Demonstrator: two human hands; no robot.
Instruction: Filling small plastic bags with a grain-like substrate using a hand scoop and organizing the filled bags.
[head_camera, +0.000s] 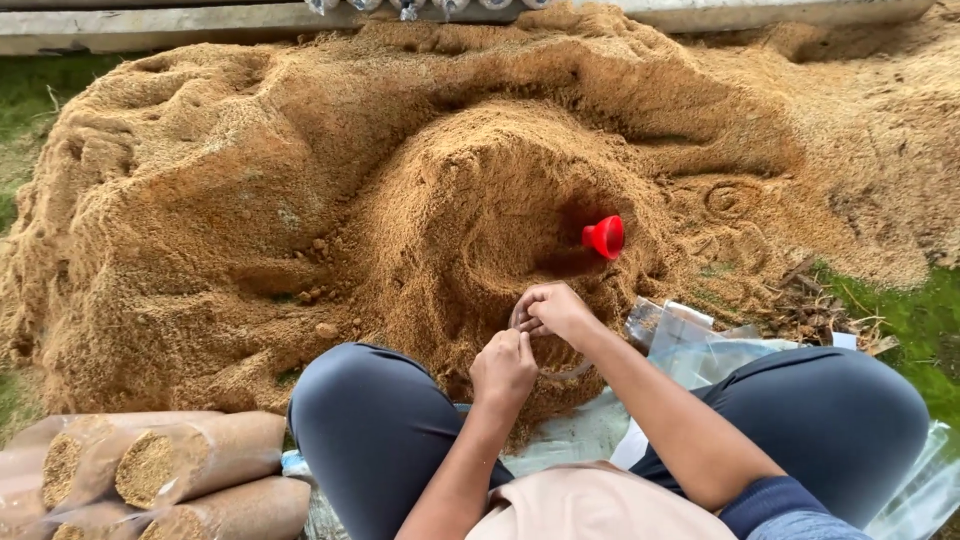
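Note:
A big heap of brown sawdust (420, 200) lies in front of me, with a scooped hollow in its middle. A red funnel (605, 237) lies on its side at the right of the hollow. Between my knees, my left hand (503, 368) and my right hand (553, 308) both pinch the rim of a clear plastic bag (560, 372) that holds sawdust. The bag is mostly hidden behind my hands and forearms.
Several filled cylindrical bags of sawdust (170, 470) lie stacked at the bottom left. Empty clear plastic bags (690, 340) lie to my right by my knee. Grass (905, 320) borders the heap at right and left. A concrete edge (150, 25) runs along the top.

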